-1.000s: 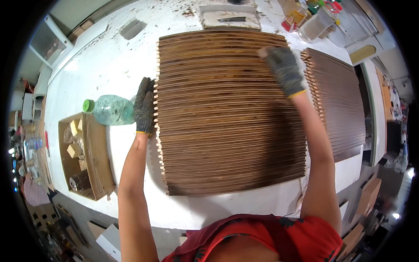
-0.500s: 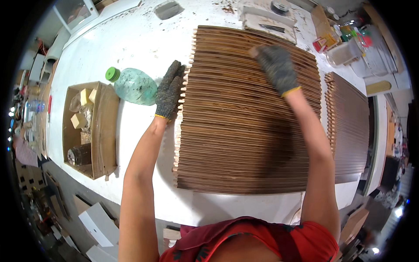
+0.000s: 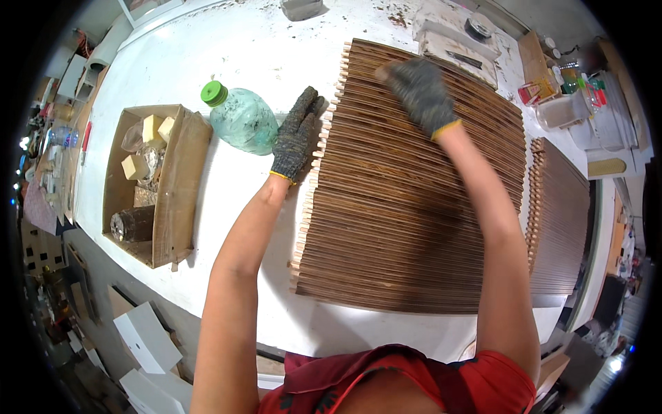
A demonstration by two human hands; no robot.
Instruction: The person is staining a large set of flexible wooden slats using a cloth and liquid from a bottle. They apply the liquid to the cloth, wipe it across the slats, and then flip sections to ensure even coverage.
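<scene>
A wide row of dark brown wooden strips [image 3: 386, 228] lies side by side on the white table [image 3: 234, 290], pale pegs [image 3: 318, 153] jutting from their left ends. My left hand [image 3: 298, 134], in a dark knit glove, rests beside these pegs with its fingers stretched out. Close to its other side lies a greenish clear plastic bottle [image 3: 243, 121] with a green cap. On the far part of the strips is my right hand [image 3: 422, 93], gloved alike and slightly blurred. Its fingers are bent down; a tan bit shows at their tips, too unclear to name.
At left stands an open cardboard box [image 3: 181, 200] holding pale yellow blocks [image 3: 136, 166] and a dark roll. More brown strips [image 3: 562, 214] lie at right. A tray [image 3: 462, 52] with a dark blade-like tool sits at the back; plastic containers [image 3: 555, 112] crowd the far right.
The view has turned, shifting the table's things rightward. My right hand has moved left across the far strips. My left hand stays beside the pegs, slightly farther from them.
</scene>
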